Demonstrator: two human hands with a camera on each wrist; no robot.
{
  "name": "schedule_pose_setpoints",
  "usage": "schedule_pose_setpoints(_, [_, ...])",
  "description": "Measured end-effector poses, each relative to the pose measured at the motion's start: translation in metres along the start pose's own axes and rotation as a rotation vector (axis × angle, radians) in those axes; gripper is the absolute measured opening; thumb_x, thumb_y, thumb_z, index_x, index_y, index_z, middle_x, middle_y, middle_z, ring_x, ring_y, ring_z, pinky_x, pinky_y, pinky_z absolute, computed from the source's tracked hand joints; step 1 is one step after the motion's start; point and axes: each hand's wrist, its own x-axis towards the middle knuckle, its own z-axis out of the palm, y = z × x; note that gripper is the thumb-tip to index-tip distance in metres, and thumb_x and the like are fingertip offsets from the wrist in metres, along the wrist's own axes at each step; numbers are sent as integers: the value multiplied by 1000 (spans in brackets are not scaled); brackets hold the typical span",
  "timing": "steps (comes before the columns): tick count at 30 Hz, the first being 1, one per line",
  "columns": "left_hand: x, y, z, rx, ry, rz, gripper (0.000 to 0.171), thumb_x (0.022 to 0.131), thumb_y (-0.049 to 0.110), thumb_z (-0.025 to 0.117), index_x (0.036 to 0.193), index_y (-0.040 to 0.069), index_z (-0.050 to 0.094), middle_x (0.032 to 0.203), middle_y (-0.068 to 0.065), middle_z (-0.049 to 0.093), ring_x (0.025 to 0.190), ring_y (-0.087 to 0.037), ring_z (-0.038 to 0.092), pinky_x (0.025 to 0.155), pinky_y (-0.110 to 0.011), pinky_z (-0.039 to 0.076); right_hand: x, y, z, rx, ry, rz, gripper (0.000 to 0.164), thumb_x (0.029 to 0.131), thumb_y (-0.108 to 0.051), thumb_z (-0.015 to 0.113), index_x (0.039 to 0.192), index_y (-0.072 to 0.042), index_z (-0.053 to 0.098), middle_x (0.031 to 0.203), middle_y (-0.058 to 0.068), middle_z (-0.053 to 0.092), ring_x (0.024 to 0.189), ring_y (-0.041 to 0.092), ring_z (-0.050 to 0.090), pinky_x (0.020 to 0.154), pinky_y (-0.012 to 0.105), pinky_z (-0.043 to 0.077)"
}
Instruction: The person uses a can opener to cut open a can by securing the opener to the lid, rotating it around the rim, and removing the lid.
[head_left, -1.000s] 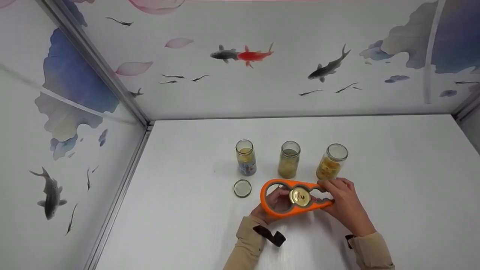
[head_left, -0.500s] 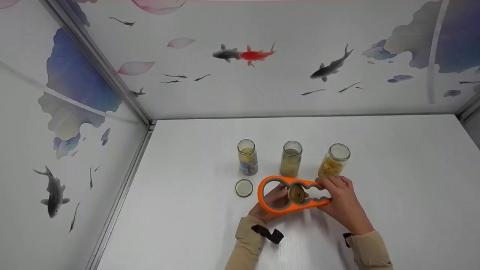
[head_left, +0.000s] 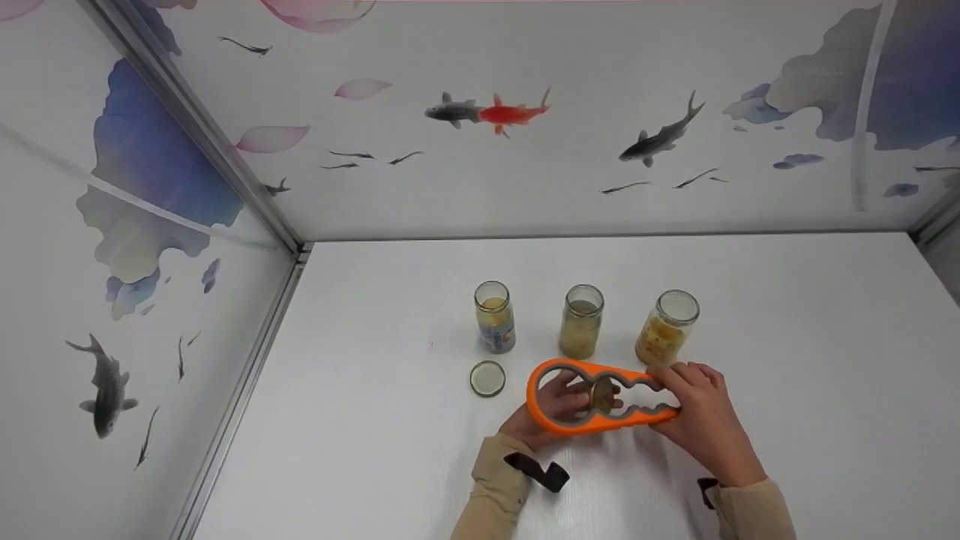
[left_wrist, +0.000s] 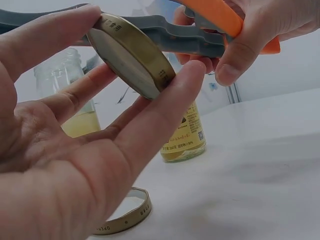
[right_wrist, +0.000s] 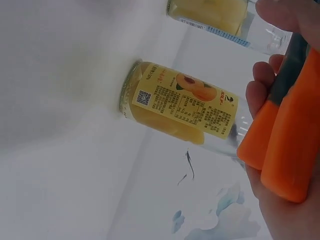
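In the head view, my left hand is under an orange jar opener with grey toothed inner edges. Its thumb and fingers pinch a gold jar lid, tilted nearly on edge, beside the opener's grey teeth. My right hand grips the opener by its handle ends. Three lidless glass jars stand behind: a left jar, a middle jar, and a right jar with a yellow peach label. A lid lies inside-up near the left jar. Below my left hand lies a gold-rimmed lid.
A white table carries everything. A white wall painted with fish and petals rises at its back edge. Another painted panel with a metal frame borders the left side.
The lid in my left hand has turned from showing its gold top to nearly edge-on. My right hand and the opener have shifted slightly right.
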Motion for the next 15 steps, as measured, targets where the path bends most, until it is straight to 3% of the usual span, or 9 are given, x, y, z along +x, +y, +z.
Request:
schedule_pose_setpoints(4, [4,0,0,14,-30,4,57,92,24,64,141,2,46,134,-17,55,131,-43,37,108,-42,32,-1,0,-3,-15,20,-18,52,53,-1,92,96,-11,64,83,0,59,83,22,55,91,51,34])
schedule_pose_setpoints(9, [15,-2,-2,38,-27,-40,55,91,22,64,140,5,49,137,-22,51,132,-45,34,107,-41,35,-3,0,-10,-26,37,10,54,51,1,91,97,-9,65,82,1,59,84,25,55,92,53,33])
schedule_pose_setpoints(15, [26,-5,-3,80,37,-42,35,98,0,50,132,3,56,129,-28,54,119,-37,54,99,-44,44,-6,0,-15,-34,38,42,55,52,1,92,99,-8,66,84,1,60,85,25,54,93,54,32])
